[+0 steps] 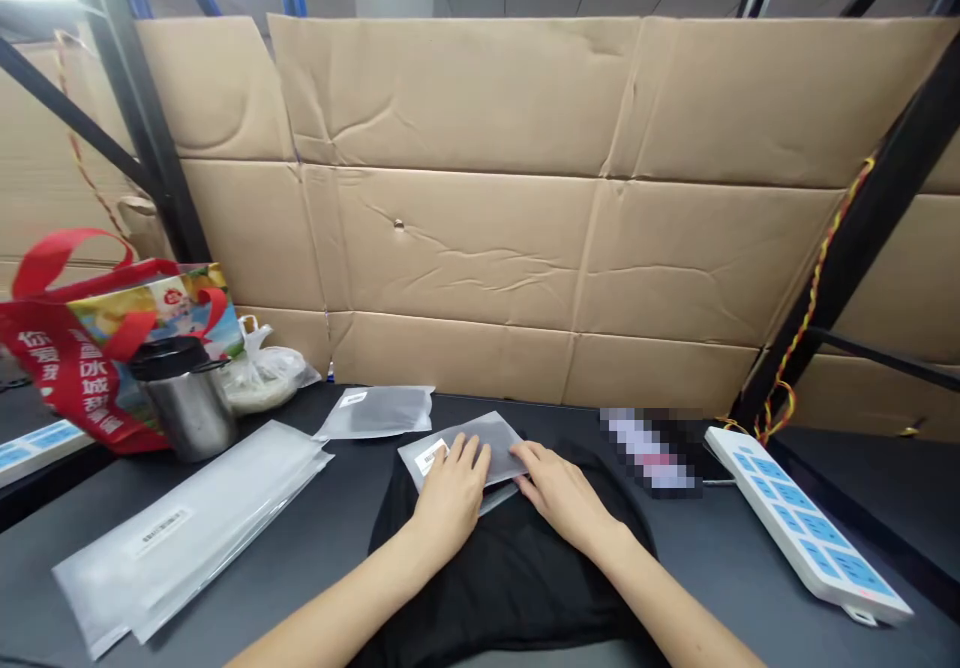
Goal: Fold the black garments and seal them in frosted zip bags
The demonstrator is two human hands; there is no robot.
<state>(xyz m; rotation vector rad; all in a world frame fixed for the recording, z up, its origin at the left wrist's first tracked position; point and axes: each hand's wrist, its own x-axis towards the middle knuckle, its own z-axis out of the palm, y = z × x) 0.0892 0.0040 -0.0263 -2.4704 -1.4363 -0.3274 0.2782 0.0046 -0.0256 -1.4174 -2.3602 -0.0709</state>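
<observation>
A small frosted plastic bag (496, 440) with a white barcode label lies on a black cloth (517, 588), which looks like a folded garment. My left hand (452, 493) rests flat over the bag's left part, fingers stretched out near the label. At the bag's right edge, my right hand (566, 493) has the plastic between thumb and fingers. Part of a second plastic edge shows beneath, between the hands. Another small frosted bag (379, 413) with a label lies behind and to the left. Larger frosted bags (202, 523) with a barcode label are stacked on the left.
A steel cup with a black lid (187, 403), a red tote bag (112, 368) and a tied plastic bag (266, 378) stand at the back left. A white power strip (810, 528) lies on the right, beside a pixelated object (656, 453). Cardboard (465, 248) walls the back.
</observation>
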